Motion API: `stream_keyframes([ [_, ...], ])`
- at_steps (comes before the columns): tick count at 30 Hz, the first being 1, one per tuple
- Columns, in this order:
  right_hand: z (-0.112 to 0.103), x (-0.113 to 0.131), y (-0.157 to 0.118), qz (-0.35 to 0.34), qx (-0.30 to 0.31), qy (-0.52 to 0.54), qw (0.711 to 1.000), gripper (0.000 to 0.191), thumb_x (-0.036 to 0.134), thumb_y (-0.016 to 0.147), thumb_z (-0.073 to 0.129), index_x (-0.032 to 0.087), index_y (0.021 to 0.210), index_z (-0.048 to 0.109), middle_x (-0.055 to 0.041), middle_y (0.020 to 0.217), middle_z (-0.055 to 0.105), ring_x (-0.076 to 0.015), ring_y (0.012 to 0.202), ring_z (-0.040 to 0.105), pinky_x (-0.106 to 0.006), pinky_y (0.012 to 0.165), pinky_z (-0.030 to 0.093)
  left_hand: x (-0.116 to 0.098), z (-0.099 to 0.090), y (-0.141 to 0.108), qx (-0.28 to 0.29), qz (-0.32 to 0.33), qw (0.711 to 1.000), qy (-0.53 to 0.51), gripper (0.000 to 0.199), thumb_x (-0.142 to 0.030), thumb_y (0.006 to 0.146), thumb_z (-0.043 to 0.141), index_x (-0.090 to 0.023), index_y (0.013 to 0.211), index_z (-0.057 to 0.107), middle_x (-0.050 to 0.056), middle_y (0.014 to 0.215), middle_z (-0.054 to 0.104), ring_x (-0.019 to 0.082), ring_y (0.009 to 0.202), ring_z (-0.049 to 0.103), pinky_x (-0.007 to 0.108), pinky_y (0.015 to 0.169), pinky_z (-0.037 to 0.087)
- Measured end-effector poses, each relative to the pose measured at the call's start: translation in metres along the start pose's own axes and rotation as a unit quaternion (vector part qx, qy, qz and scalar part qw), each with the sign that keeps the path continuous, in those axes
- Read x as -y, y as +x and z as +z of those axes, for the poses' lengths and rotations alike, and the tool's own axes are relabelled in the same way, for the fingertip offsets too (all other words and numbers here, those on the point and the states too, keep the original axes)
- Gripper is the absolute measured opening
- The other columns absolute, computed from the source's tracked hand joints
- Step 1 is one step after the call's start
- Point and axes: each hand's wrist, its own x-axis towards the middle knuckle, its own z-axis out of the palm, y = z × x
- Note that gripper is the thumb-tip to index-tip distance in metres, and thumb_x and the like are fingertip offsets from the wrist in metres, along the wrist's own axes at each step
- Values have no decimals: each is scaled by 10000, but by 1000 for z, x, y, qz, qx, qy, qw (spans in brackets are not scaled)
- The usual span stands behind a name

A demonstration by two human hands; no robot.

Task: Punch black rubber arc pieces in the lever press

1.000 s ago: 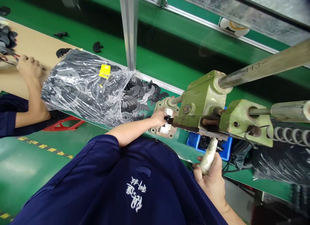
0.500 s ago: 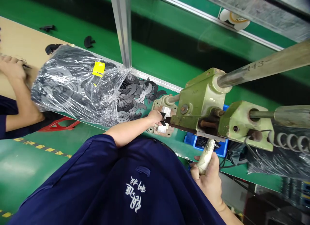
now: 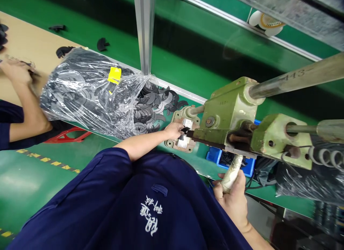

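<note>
My left hand (image 3: 174, 130) pinches a small black part (image 3: 184, 131) over the metal base plate (image 3: 177, 145) of a green press (image 3: 228, 110). The part lies right by the tip of the press's dark ram. My right hand (image 3: 234, 198) is wrapped round the press's lever handle (image 3: 231, 175), which is covered in whitish wrapping. Just left of the base plate lies a heap of curved black pieces (image 3: 150, 106), spilling from a clear plastic bag (image 3: 88, 94) with a yellow label (image 3: 114, 75).
At the far left another person's hand (image 3: 17, 70) works over a tan board (image 3: 29, 38). A blue bin (image 3: 213, 155) with dark parts sits under the press. A metal post (image 3: 145, 34) rises behind the bag. A red stool (image 3: 68, 136) stands below.
The whole view has shifted slightly, so the press and bag appear further right. The black part between my left fingers looks turned a little. My right hand still grips the lever handle.
</note>
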Motion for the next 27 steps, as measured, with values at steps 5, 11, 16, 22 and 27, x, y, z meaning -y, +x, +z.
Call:
stream_keyframes([
  [5,-1,0,0,24,3,-4,1000,774,439,800,493,136,1455,214,-100,993,654,-203,639,616,-360,637,506,-6,-1,-4,-2,4,1000,9,69,-221,769,643,-180,771,699,-1,706,617,127,702,547,201,646,402],
  [11,-1,-2,0,29,7,-16,999,766,438,796,484,198,1462,192,-80,1001,652,-201,645,626,-338,618,497,-5,6,-5,-34,-12,999,-26,74,-196,740,668,-163,678,645,4,667,612,138,701,576,214,646,426],
  [16,-2,1,1,22,9,0,1000,782,443,801,491,139,1459,196,-108,985,651,-202,633,612,-341,628,504,-7,17,4,-1,-214,952,-219,48,-170,772,650,-141,785,614,-17,521,545,129,543,586,217,568,459],
  [22,-1,-2,0,15,13,8,1000,787,450,810,482,100,1457,201,-120,995,654,-207,640,623,-375,642,520,-18,0,4,-5,-295,880,-371,95,-78,804,593,-100,896,577,-22,486,532,117,456,562,221,517,481],
  [27,0,-6,1,9,-7,-17,1000,778,457,805,482,119,1455,221,-94,967,672,-231,701,651,-379,665,518,-2,-33,-15,6,-193,923,-332,93,-71,773,637,-128,788,564,-36,510,544,72,408,504,185,461,439],
])
